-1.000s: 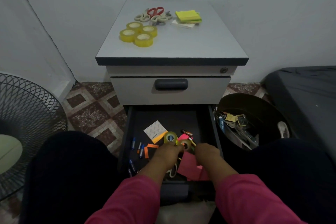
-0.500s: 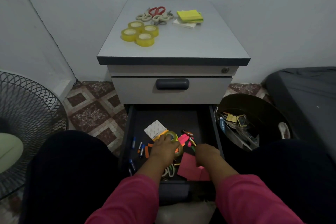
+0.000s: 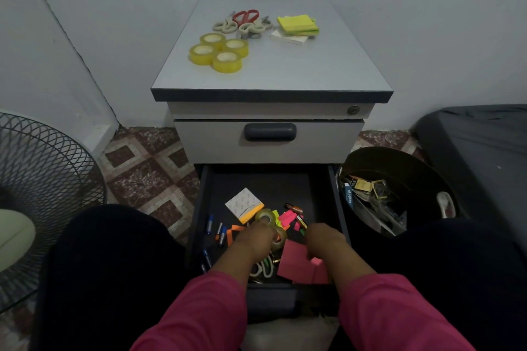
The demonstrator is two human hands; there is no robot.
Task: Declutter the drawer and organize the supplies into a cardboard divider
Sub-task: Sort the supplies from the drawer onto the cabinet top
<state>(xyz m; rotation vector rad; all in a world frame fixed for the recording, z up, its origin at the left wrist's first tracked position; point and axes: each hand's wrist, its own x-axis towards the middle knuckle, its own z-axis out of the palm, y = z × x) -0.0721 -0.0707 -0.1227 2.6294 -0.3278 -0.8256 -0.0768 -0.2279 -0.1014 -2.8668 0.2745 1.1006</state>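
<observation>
The person sits facing a small cabinet (image 3: 268,139) with its bottom drawer (image 3: 199,208) pulled open between their knees, and both hands are down inside it. The left hand (image 3: 256,239) curls its fingers around a roll of clear tape (image 3: 265,216) near the middle of the drawer, so the left grip is closed on that roll; a second tape roll (image 3: 281,238) lies just beside the hand, touching its right side. The right hand (image 3: 323,239) rests with curled fingers at the near right of the drawer, over the edge of a pink paper pad (image 3: 293,262); whether its grip is pinching something I cannot tell from here.

Around the hands the drawer holds loose clutter: a white sticky pad with an orange edge (image 3: 243,204) toward the back left, small pink and yellow flags (image 3: 286,216) and a battery (image 3: 293,207) behind the right hand, about five blue pens or markers (image 3: 209,224) along the left side, and white-handled scissors (image 3: 263,268) under the left wrist.

On the tabletop, four yellow tape rolls (image 3: 218,53) sit clustered toward the back left, several pairs of scissors (image 3: 242,23), one with red handles, lie behind them, and a stack of yellow-green notes (image 3: 296,24) sits on a white pad at the back centre. A dark round bin (image 3: 399,177) holding packaging stands on the floor to the drawer's right.
</observation>
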